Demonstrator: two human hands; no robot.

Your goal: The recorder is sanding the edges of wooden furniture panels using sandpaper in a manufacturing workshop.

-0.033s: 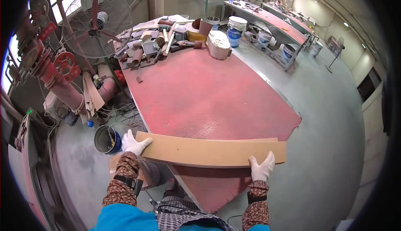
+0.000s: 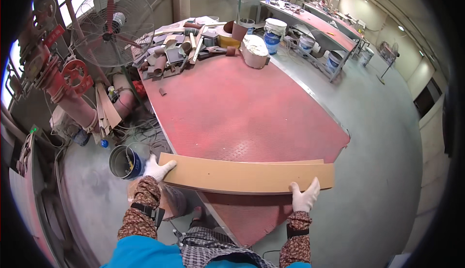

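Note:
A short stack of long, tan, board-like strips [image 2: 232, 175] lies crosswise over the near part of a red ribbed mat [image 2: 252, 108] on the table. Its edge facing me shows thin layers, and a second strip peeks out behind the top one. At the left end my white-gloved left hand [image 2: 158, 168] grips the stack, thumb on top and fingers partly hidden. Near the right end my gloved right hand [image 2: 305, 196] holds the near edge, its thumb and fingers pressed up against it. Whether the strips rest on the mat or hang just above it, I cannot tell.
Sanding scraps and blocks [image 2: 179, 50] are heaped at the table's far left, beside a white-topped tub [image 2: 254, 50]. A caged fan [image 2: 109, 35] stands left. On the floor near my left hand is a dark bucket [image 2: 125, 162]. More workbenches [image 2: 319, 26] stand at the far right.

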